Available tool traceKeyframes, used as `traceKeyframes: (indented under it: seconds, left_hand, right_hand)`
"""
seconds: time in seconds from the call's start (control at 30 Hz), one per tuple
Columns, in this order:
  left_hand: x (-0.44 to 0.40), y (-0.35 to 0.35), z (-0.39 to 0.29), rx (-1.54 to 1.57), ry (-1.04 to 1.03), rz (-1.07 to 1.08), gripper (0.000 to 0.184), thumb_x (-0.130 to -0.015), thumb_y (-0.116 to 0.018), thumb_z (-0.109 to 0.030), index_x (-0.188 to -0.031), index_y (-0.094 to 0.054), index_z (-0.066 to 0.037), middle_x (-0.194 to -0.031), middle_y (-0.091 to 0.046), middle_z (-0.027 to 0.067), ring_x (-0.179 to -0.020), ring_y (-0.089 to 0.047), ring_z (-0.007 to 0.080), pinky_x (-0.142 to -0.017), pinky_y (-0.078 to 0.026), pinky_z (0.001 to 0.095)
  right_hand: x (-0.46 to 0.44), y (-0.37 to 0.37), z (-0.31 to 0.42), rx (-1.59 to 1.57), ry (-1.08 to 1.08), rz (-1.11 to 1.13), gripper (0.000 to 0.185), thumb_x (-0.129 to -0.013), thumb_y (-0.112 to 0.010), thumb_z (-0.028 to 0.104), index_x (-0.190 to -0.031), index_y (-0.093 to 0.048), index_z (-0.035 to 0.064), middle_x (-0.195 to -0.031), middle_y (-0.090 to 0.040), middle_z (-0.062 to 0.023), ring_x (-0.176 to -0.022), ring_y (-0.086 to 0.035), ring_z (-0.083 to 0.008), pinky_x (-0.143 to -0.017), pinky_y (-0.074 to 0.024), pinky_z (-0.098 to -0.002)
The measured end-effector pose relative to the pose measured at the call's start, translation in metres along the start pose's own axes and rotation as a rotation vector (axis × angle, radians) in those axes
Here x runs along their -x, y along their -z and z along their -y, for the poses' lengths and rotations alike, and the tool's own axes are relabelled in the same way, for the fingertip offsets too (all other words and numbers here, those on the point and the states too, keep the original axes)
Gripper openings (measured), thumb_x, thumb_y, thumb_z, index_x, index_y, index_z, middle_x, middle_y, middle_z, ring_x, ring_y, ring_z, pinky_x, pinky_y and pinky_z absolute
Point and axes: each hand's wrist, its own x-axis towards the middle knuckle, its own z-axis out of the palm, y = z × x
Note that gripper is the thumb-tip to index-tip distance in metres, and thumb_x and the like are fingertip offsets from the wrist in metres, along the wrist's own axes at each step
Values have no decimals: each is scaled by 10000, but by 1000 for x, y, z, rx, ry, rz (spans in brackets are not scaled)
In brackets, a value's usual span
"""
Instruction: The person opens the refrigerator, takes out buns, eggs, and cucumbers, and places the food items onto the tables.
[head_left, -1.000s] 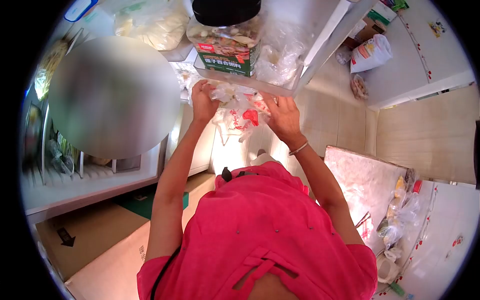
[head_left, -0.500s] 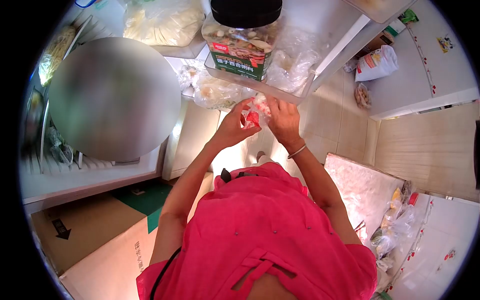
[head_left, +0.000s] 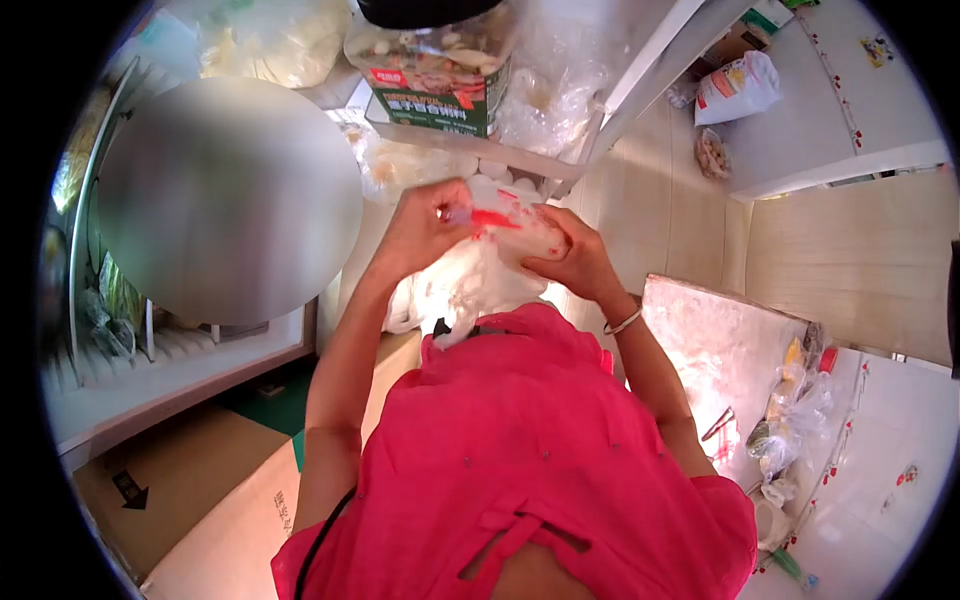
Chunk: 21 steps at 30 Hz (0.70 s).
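A whitish plastic bag with red print (head_left: pixel 505 212) is between my two hands, in front of the refrigerator door shelf. My left hand (head_left: pixel 425 228) pinches its left side, fingers closed. Wrapped round its right end is my right hand (head_left: pixel 580 255), with a bracelet on the wrist. Thin white plastic (head_left: pixel 460 285) hangs below the hands. What the bag holds is hard to make out. Just above, the door shelf (head_left: pixel 440 142) carries a black-lidded jar (head_left: pixel 430 75) with a green label and a clear plastic bag (head_left: pixel 550 95). Round white items (head_left: pixel 505 172) show beneath the shelf.
A bag of pale food (head_left: pixel 275 45) lies at the upper left. Cardboard boxes (head_left: pixel 195 470) stand at the lower left. On the right are a low board-like surface (head_left: pixel 700 350), plastic bags (head_left: pixel 790 425) and a white sack (head_left: pixel 738 88). A blurred disc covers the left.
The red-printed bag has come away from below the shelf, nearer my body, and looks more spread out. My left hand has moved left and up; my right hand now grips the bag's right end.
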Motion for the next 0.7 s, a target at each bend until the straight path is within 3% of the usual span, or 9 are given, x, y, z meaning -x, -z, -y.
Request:
traceKeyframes:
  seconds: [0.07, 0.13, 0.23, 0.27, 0.37, 0.4, 0.5, 0.63, 0.7]
  left_hand:
    - [-12, -6, -11, -156, -50, -79, 273, -752, -754, -121, -728, -508, -6, -609, -459, 35, -579, -413, 121, -541, -381, 275]
    - [-23, -9, 0, -288, -151, -121, 322, -760, -764, -209, -741, -515, -6, -594, -475, 122, -529, -452, 232, -522, -401, 344]
    - [-24, -18, 14, -360, -60, -31, 345, -751, -771, -250, -753, -524, -9, -632, -532, 121, -567, -510, 277, -547, -423, 374]
    - [-21, -18, 16, -431, -17, -13, 267, -759, -764, -207, -819, -581, -22, -706, -570, 115, -654, -576, 276, -611, -466, 371]
    - [-5, -9, -21, -466, -424, -404, 234, -752, -761, -130, -920, -630, -34, -778, -588, 114, -744, -603, 299, -704, -497, 366]
    - [3, 0, -32, -513, -467, -484, 232, -743, -738, -18, -956, -646, -15, -845, -613, 120, -802, -618, 300, -757, -507, 350]
    - [26, 10, -54, -316, -552, -337, 193, -746, -715, 39, -925, -649, 10, -907, -638, 121, -833, -631, 264, -749, -508, 324]
    - [37, -5, -54, -17, -237, -40, 176, -740, -711, 77, -897, -673, 6, -926, -673, 106, -825, -640, 177, -729, -510, 279]
    - [38, -2, -40, 61, 11, 151, 335, -761, -707, 43, -1078, -625, -24, -902, -662, 98, -827, -623, 108, -690, -511, 262]
  right_hand:
    - [4, 4, 3, -378, -203, 229, 798, -667, -849, 120, -1347, -448, 6, -1211, -566, -49, -1057, -544, -122, -929, -453, -286]
    - [8, 7, 8, -422, -145, 318, 818, -656, -844, 95, -1358, -433, 7, -1211, -564, -48, -1060, -544, -130, -934, -454, -295]
    - [13, 7, 5, -607, -124, 323, 823, -646, -834, 61, -1361, -428, 9, -1202, -570, -47, -1068, -543, -139, -941, -452, -301]
    - [14, 7, 3, -687, -127, 299, 821, -644, -831, 51, -1359, -430, 10, -1197, -573, -47, -1071, -542, -141, -943, -451, -301]
    - [18, 10, 2, -594, -83, 177, 809, -635, -835, 46, -1343, -446, 6, -1180, -584, -48, -1074, -540, -144, -942, -453, -306]
    - [19, 11, 0, -583, -120, 175, 796, -635, -836, 42, -1333, -456, 5, -1177, -587, -48, -1069, -544, -143, -939, -456, -306]
    - [22, 13, -2, -538, -201, 156, 757, -638, -838, 27, -1305, -482, 6, -1168, -593, -49, -1051, -555, -141, -931, -465, -306]
    - [23, 7, 9, -442, -183, 139, 710, -650, -829, -2, -1279, -501, 11, -1158, -600, -54, -1028, -573, -140, -917, -478, -304]
    - [21, 4, 13, -427, -145, 133, 705, -656, -825, -7, -1281, -499, 9, -1157, -603, -58, -1027, -576, -140, -914, -482, -306]
